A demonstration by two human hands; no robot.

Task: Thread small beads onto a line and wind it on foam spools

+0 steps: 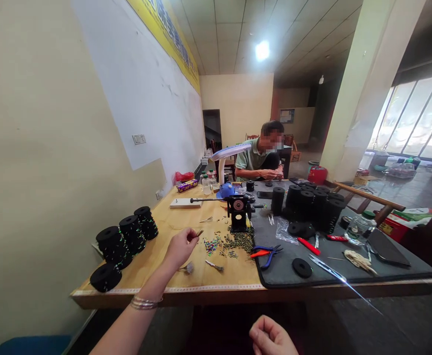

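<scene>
My left hand (181,249) is over the wooden table, thumb and fingers pinched on a small brownish tuft (200,233); its exact kind is too small to tell. Below it on the wood lie a greyish tuft (189,267) and a white-handled brush-like tuft (215,266). To the right are a scatter of coloured beads (212,245) and a heap of small dark-and-yellow pieces (240,241). My right hand (271,337) is low in front of the table edge, fingers curled together; whatever they hold, if anything, is hidden.
A black hand-crank winder (239,214) stands mid-table beside a lamp (221,172). Black foam spools (114,246) line the left; more spools (306,202) stand right. Pliers (270,255), scissors (327,268) and a foam disc (302,267) lie on the grey mat. A person (260,158) sits opposite.
</scene>
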